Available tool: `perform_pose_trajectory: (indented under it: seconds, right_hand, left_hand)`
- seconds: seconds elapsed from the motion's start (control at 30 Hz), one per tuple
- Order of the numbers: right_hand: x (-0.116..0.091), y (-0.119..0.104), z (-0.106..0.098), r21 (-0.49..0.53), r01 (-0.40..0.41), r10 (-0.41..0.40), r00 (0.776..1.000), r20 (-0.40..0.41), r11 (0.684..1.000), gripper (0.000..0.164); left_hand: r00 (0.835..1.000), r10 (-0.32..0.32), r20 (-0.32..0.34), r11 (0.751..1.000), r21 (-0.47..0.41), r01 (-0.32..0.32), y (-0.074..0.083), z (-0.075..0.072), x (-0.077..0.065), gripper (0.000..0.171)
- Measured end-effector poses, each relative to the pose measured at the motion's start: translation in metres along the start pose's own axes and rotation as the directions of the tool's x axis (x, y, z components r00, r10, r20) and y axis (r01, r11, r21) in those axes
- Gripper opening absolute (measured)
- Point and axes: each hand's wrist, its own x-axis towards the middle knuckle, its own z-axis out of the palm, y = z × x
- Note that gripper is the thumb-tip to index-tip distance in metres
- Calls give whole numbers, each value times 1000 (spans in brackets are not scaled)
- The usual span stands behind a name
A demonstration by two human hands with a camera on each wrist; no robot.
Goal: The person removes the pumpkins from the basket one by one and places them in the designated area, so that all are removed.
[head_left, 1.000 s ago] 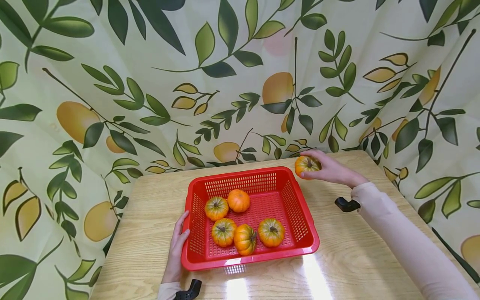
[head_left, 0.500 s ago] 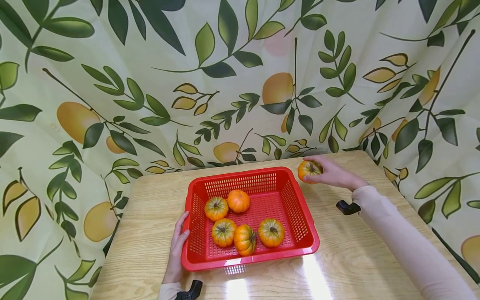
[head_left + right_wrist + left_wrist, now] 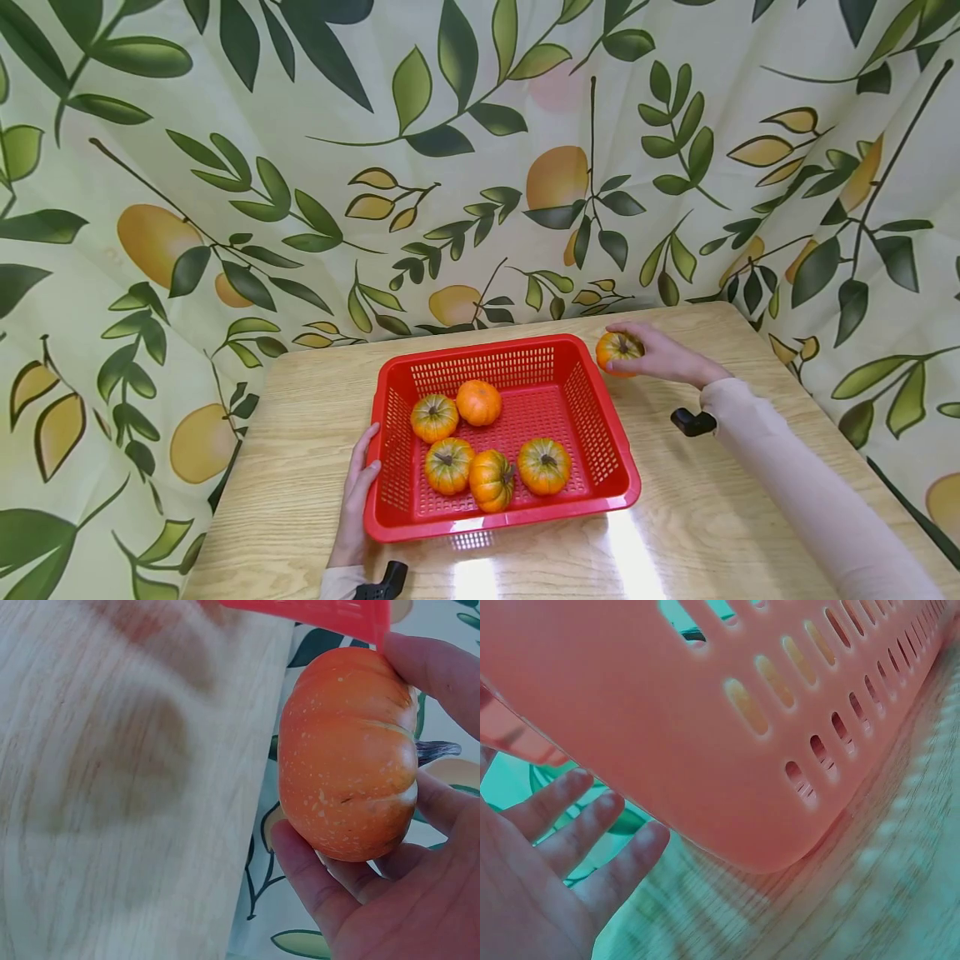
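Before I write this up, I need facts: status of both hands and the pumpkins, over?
Left grip at red basket's left side. Right grip holding one pumpkin, outside basket. Five other pumpkins inside; right wall stands between.

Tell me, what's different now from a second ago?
The right hand and the held pumpkin have moved slightly down in the head view; nothing was let go. The left hand at the red basket and the five pumpkins inside stayed put.

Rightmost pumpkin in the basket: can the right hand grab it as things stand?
Probably not yet: the right hand already holds another pumpkin outside the basket. Otherwise the way looks free, since the basket is open-topped and nothing lies over the rightmost pumpkin.
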Motion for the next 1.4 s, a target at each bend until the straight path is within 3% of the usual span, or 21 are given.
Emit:
perform_pose_trajectory:
  seconds: [0.53, 1.4]
  right_hand:
    - [-1, 11, 16, 45, -15, 14, 1000, 21, 999, 78]
    - [-6, 36, 34, 69, -128, 124, 991, 56, 989, 83]
  left_hand:
    - [999, -28, -15, 1000, 8, 29, 2, 1, -1, 57]
    - [1000, -14, -5, 1000, -4, 14, 0, 1, 1, 57]
